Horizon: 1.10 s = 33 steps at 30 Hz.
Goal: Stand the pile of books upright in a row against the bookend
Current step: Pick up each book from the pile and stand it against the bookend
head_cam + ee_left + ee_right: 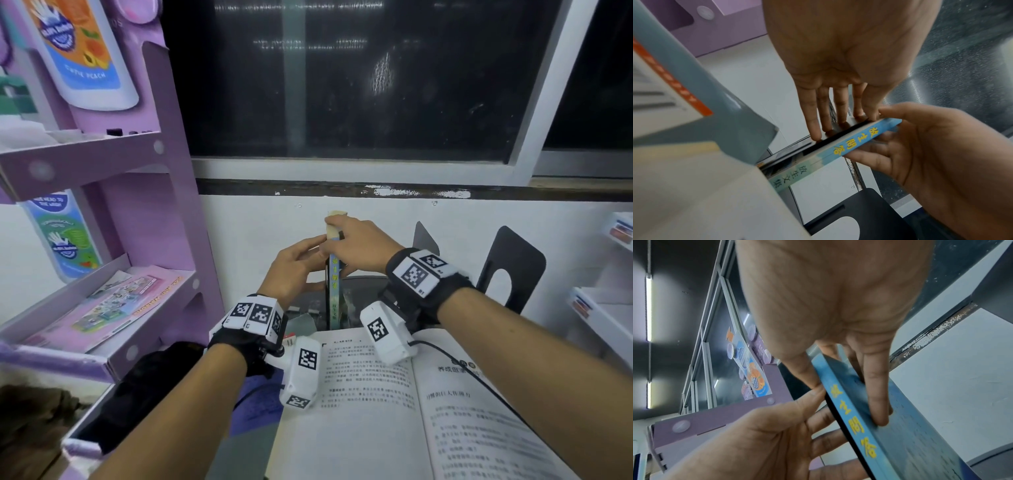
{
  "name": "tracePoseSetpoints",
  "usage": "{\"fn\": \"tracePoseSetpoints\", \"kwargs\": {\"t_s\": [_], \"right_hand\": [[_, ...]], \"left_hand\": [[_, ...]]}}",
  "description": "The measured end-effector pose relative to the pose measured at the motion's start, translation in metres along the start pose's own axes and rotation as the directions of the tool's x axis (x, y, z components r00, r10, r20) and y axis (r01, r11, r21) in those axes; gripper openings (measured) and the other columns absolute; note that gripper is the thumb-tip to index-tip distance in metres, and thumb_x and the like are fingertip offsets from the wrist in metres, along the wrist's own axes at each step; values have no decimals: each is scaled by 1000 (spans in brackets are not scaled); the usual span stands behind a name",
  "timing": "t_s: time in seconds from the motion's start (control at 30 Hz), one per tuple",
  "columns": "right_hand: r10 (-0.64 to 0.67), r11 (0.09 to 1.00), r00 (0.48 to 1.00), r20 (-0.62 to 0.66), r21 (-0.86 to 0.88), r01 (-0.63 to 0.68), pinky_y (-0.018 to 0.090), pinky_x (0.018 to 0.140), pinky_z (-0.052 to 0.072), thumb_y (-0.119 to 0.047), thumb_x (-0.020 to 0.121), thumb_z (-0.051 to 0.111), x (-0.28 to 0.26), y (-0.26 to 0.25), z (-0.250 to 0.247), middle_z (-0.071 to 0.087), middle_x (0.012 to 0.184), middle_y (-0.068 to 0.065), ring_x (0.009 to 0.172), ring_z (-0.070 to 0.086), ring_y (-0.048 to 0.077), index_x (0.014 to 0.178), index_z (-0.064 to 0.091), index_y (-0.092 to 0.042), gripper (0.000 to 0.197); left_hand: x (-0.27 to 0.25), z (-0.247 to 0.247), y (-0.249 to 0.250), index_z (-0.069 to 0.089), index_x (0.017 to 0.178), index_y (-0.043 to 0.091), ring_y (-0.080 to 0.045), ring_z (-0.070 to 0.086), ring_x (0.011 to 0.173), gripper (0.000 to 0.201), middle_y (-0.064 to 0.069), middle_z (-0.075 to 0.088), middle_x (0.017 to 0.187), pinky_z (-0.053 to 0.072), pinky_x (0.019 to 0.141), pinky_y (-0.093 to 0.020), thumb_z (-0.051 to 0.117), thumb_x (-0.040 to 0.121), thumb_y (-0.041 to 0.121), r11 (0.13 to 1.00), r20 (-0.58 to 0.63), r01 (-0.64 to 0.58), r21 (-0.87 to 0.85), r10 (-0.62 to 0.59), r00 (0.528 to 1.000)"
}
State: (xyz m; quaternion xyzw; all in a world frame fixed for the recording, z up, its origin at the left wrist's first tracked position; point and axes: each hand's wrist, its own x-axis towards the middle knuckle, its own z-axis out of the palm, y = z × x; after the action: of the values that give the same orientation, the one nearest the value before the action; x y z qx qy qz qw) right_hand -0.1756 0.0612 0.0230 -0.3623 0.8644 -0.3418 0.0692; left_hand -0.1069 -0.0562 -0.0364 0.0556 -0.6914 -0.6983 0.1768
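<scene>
A thin book with a blue spine and yellow characters (334,289) (851,142) (853,417) stands upright on the desk near the wall. My right hand (344,236) (846,400) pinches its top, thumb on the left face and fingers on the right cover. My left hand (308,267) (838,125) lays straight fingers flat against the book's dark left face. A black bookend (527,260) (865,207) stands apart to the right, with a grey one (424,236) behind my right wrist. Flat dark books (305,299) lie at the upright book's foot.
An open book (445,428) lies in front of the upright one, under my wrists. A purple cardboard display shelf (164,222) stands close on the left. White shelves (609,308) are at the right edge. A white wall and a dark window lie behind.
</scene>
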Motion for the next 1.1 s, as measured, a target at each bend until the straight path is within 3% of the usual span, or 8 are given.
{"fn": "tracePoseSetpoints", "kwargs": {"t_s": [0.07, 0.2, 0.33, 0.43, 0.67, 0.87, 1.1], "right_hand": [[15, 998, 999, 47, 59, -18, 38, 70, 61, -17, 88, 59, -1, -1, -1, 52, 120, 11, 91, 67, 26, 142, 40, -16, 58], [16, 994, 988, 152, 107, -32, 39, 78, 60, -14, 86, 66, -1, 6, -7, 45, 140, 8, 97, 68, 25, 147, 33, -18, 69], [-65, 954, 983, 169, -278, 111, 28, 93, 46, -25, 80, 76, -5, 16, -7, 43, 147, 6, 107, 61, 22, 152, 21, -25, 90], [-90, 931, 982, 169, -335, 143, 31, 93, 44, -25, 76, 79, -7, 20, -1, 49, 141, 13, 112, 57, 29, 153, 14, -29, 101], [-123, 925, 981, 149, -342, 168, 37, 93, 48, -19, 67, 86, -2, 18, 3, 52, 132, 15, 106, 57, 28, 148, 25, -25, 102], [-118, 929, 983, 141, -335, 160, 40, 94, 48, -18, 65, 87, 1, 18, 4, 51, 132, 16, 109, 58, 30, 148, 25, -24, 103], [-80, 913, 984, 160, -385, 136, 42, 92, 50, -21, 67, 86, -3, 15, 2, 51, 131, 18, 106, 59, 32, 149, 19, -29, 106]], "left_hand": [[0, -2, 0, 56, 131, 15, -14, 70, 93, 35, -5, 69, 114, 59, 69, -29, 56, 96, 15, 1000, 17, 0, -3, 0, 1000], [-1, -8, -3, 53, 135, 18, -11, 66, 106, 41, 0, 63, 129, 58, 72, -26, 55, 95, 9, 1000, 82, -3, -13, 4, 997], [-2, -14, -12, 46, 142, 19, -19, 58, 122, 59, 4, 54, 140, 55, 91, -37, 61, 89, -3, 999, 159, -43, 31, 38, 987], [-3, -15, -15, 43, 143, 21, -19, 56, 124, 73, 3, 53, 142, 48, 101, -44, 67, 81, -9, 991, 175, -87, 105, 67, 982], [-1, -15, -14, 44, 143, 18, -22, 58, 121, 77, -1, 53, 142, 50, 98, -47, 69, 77, -12, 992, 139, -76, 99, 62, 988], [1, -16, -13, 47, 140, 17, -24, 62, 116, 75, -3, 56, 138, 51, 96, -46, 71, 76, -12, 992, 117, -70, 104, 58, 991], [-5, -16, -8, 43, 142, 28, -22, 70, 99, 75, -2, 56, 137, 54, 91, -48, 72, 80, -3, 974, 138, -51, 221, 21, 990]]}}
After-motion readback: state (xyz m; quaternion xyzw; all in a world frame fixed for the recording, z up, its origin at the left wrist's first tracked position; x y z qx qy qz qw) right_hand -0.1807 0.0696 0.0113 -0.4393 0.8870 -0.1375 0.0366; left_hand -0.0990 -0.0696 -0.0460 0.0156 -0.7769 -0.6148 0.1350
